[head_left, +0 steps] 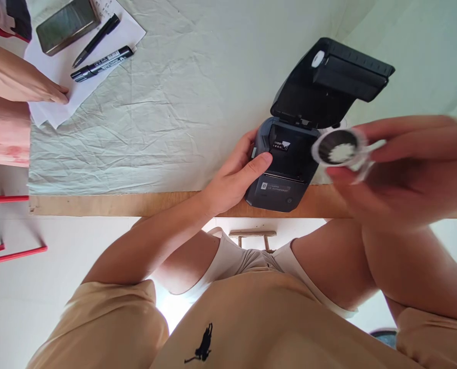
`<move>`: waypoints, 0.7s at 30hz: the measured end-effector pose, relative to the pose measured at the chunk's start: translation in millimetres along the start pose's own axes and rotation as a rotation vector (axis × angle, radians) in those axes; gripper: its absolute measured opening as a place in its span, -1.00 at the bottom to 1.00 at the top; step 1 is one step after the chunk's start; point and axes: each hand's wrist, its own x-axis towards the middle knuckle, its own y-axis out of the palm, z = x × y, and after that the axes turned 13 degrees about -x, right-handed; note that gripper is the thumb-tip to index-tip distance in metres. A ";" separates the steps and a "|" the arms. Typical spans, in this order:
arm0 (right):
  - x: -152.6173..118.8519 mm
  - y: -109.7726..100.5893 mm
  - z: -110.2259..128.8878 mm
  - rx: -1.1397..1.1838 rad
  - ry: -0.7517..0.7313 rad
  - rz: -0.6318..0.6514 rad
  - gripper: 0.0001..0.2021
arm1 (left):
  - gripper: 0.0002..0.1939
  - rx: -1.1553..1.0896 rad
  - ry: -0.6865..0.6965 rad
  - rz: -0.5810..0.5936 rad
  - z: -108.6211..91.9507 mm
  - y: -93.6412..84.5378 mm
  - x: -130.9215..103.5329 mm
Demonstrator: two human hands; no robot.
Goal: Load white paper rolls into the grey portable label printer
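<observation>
A dark label printer [290, 164] lies at the table's near edge, its hinged lid [332, 77] swung up and back. My left hand [240, 166] grips the printer's left side, thumb over the rim of the inner bay. In my right hand [397, 164], just right of the printer, is a small white paper roll [338, 148] with a dark hollow core. White shows inside the core; I cannot make out what it is. The right hand is slightly blurred. Inside the bay is a small sticker with printed text.
Another person's hand [52, 92] rests on white paper sheets [65, 113] at the upper left. A phone [67, 25], a black pen [97, 40] and a black marker [101, 63] lie on those sheets. A wrinkled pale cloth [174, 102] covers the table up to its wooden edge [117, 205].
</observation>
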 end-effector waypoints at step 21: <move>-4.3 27.6 32.7 0.006 -0.311 -0.007 -0.94 | 0.16 0.122 0.071 0.066 5.7 -11.9 1.7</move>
